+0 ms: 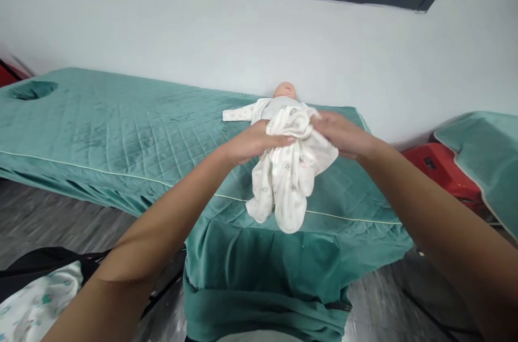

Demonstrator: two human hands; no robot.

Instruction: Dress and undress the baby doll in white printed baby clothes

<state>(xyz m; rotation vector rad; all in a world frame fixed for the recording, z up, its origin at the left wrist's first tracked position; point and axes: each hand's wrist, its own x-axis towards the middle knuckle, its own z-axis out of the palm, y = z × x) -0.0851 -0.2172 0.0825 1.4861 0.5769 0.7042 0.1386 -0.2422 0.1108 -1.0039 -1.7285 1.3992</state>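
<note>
A white baby garment (285,169) with small prints is bunched up between my two hands, and two rounded leg-like ends hang down from it. My left hand (263,139) grips its left side, thumb lying across the gathered cloth. On the opposite side, my right hand (334,129) pinches the upper folds, slightly blurred. Just behind the cloth a baby doll (285,90) lies on its back near the wall, its head showing. A long white sleeve (238,113) stretches out to the left from the doll's top. The held garment hides the doll's lower body.
The doll lies on a bed with a quilted green cover (121,126), which has a face hole (33,90) at its far left. A white wall (202,34) stands behind. To the right are a red case (445,169) and another green-covered surface (485,148). Printed cloth (40,304) lies lower left.
</note>
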